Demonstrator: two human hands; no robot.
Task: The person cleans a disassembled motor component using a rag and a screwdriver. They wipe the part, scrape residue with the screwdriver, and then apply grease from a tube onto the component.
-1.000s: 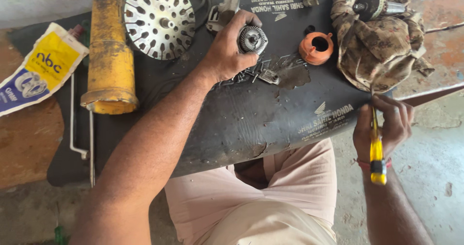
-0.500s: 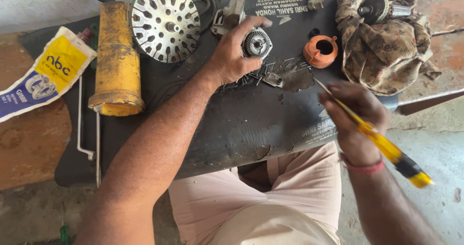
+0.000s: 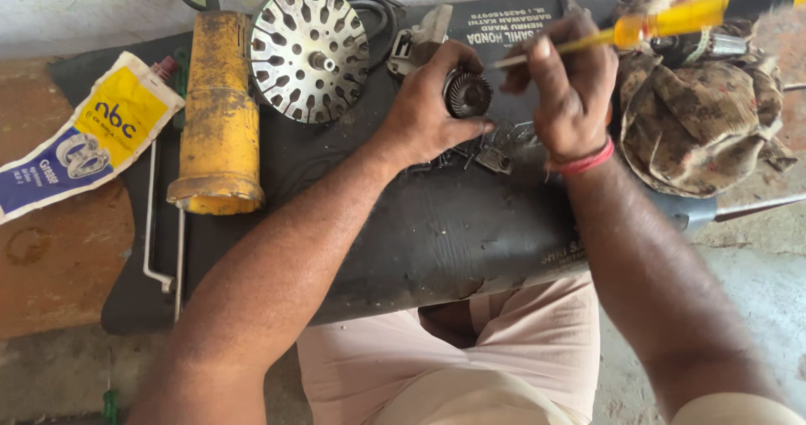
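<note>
The left hand (image 3: 428, 110) is clenched around one small round, ribbed metal motor part (image 3: 467, 94), held over the far middle of the black rubber mat (image 3: 437, 232). The right hand (image 3: 571, 89) grips one yellow-handled screwdriver (image 3: 646, 29), its tip pointing left toward that part. On the mat lie one slotted metal fan disc (image 3: 309, 52), one yellow cylindrical housing (image 3: 217, 114), one stained rag (image 3: 697, 114) at right, and one grease pouch (image 3: 80, 135) far left.

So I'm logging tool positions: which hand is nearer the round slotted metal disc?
Left. The left hand grips a small round motor part just right of the disc; the right hand lies farther right.
</note>
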